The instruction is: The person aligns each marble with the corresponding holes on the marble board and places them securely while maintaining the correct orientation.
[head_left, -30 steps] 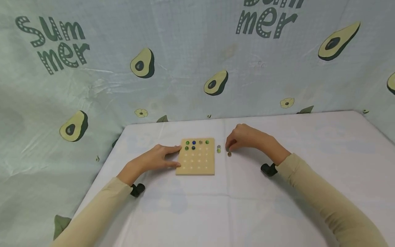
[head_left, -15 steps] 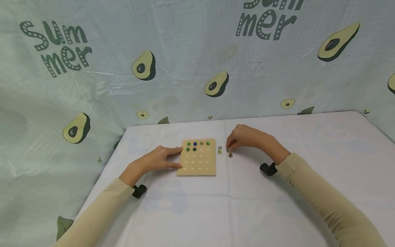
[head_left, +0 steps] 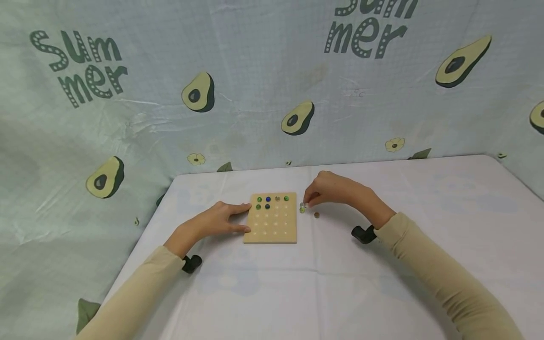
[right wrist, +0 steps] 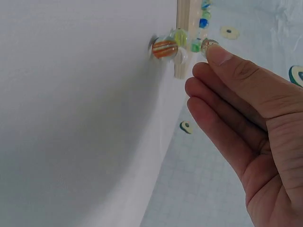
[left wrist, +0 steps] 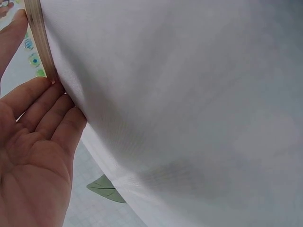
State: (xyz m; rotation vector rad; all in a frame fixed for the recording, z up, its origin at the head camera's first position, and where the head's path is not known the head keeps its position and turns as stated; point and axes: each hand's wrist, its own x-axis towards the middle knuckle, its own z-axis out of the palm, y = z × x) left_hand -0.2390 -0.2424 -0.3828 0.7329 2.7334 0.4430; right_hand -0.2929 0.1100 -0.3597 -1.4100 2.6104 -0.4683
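My left hand (head_left: 214, 219) lies at the left side of a square wooden board (head_left: 272, 234), its straight fingers and thumb touching that edge. The board has rows of shallow dimples. Glass marbles, green, blue and brownish, fill part of its two far rows. Just right of the board, my right hand (head_left: 331, 190) pinches a clear marble with a brownish swirl (right wrist: 209, 46) between thumb and forefinger, raised off the cloth. Below its fingers sit a yellow-green marble (head_left: 302, 210) and a clear marble (right wrist: 182, 56). An orange-striped marble (right wrist: 164, 48) lies a little to the right.
White cloth (head_left: 280, 293) covers the table. Behind it hangs a pale sheet (head_left: 246, 118) printed with avocados and lettering. Each wrist carries a small black camera, such as the right wrist camera (head_left: 363, 234).
My right hand has moved left toward the board, carrying the swirled marble away from beside the orange-striped one. My left hand keeps its place at the board's edge.
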